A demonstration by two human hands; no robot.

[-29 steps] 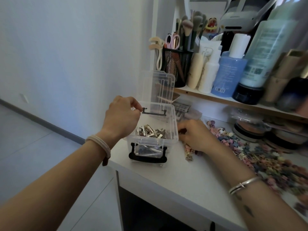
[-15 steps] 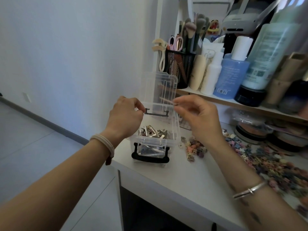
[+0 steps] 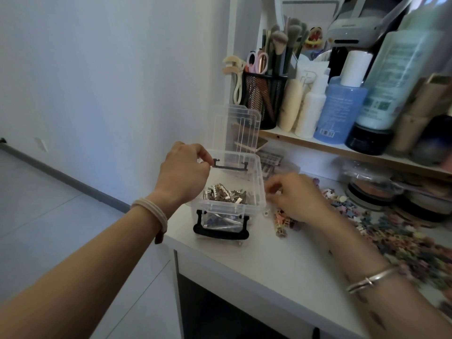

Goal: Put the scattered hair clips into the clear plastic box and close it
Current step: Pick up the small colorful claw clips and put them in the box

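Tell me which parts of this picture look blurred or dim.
Head view: dim, bluish light; the right hand and the small pastel hair clips near the right edge are blurred; the clear plastic box and left hand are sharp.

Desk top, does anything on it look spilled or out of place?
Yes. Small colourful hair clips lie strewn loose over the desk to the right of the clear box, whose lid stands open.
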